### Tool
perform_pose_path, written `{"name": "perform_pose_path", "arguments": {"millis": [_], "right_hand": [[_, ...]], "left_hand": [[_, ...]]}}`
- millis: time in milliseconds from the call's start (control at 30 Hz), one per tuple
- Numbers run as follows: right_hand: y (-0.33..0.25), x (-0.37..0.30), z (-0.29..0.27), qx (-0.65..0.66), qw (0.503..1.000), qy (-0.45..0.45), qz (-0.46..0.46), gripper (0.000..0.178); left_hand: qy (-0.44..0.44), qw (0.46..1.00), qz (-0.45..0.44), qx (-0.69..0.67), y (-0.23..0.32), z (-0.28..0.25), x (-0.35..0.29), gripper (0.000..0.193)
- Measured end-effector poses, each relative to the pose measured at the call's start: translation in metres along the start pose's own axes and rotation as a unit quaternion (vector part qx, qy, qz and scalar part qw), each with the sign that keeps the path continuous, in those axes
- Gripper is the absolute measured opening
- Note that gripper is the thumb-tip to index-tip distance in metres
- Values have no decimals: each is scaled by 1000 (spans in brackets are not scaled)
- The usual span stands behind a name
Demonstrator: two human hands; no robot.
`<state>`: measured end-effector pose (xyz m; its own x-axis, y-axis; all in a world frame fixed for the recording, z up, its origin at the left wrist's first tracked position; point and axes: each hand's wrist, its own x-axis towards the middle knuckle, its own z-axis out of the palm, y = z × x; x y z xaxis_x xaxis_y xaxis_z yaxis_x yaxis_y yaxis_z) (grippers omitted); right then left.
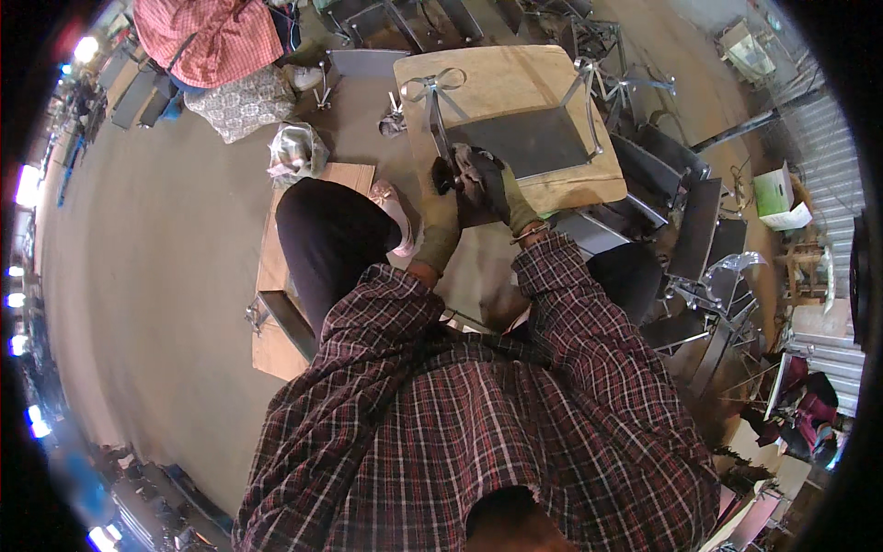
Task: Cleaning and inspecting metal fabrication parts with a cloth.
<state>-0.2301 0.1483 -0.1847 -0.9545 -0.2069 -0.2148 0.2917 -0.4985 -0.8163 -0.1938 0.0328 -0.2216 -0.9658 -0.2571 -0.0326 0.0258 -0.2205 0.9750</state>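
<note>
While gloved fingers [471, 168] cluster, the grey panel [533, 143] extends beyond them, rightward.

"Dark red plaid, white lines, all over the shirt [478, 405]! And the gloves [497, 179]?"
"Blackish, turning olive at the cuffs [441, 225]!"
"The panel [529, 141] shows grey, the board [501, 74] pale tan!"
"And that pink-checked cloth [212, 41]!"

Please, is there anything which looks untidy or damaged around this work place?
Yes, slightly: the dark grey panels to the right of the wooden board lie jumbled at different angles, some overlapping, not in a neat stack. No clear spill or damage shows.
</note>
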Motion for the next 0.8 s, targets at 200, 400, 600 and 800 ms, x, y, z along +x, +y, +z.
{"name": "perform_pose_path", "arguments": {"millis": [200, 400, 600, 800], "right_hand": [[-24, 35, -51, 226, 854, -465, -56, 39], [-24, 34, -28, -306, 937, -149, -82, 35], [-15, 74, -35, -312, 919, -223, -88, 36], [-51, 90, 17, -231, 958, -78, -148, 29]], "left_hand": [[-39, 975, 134, 172, -17, 31, -19, 61], [-80, 954, 84, 275, -7, 30, 12, 27], [33, 910, 221, 350, -37, 29, 28, 14], [-8, 940, 130, 317, -18, 33, 26, 21]]}}
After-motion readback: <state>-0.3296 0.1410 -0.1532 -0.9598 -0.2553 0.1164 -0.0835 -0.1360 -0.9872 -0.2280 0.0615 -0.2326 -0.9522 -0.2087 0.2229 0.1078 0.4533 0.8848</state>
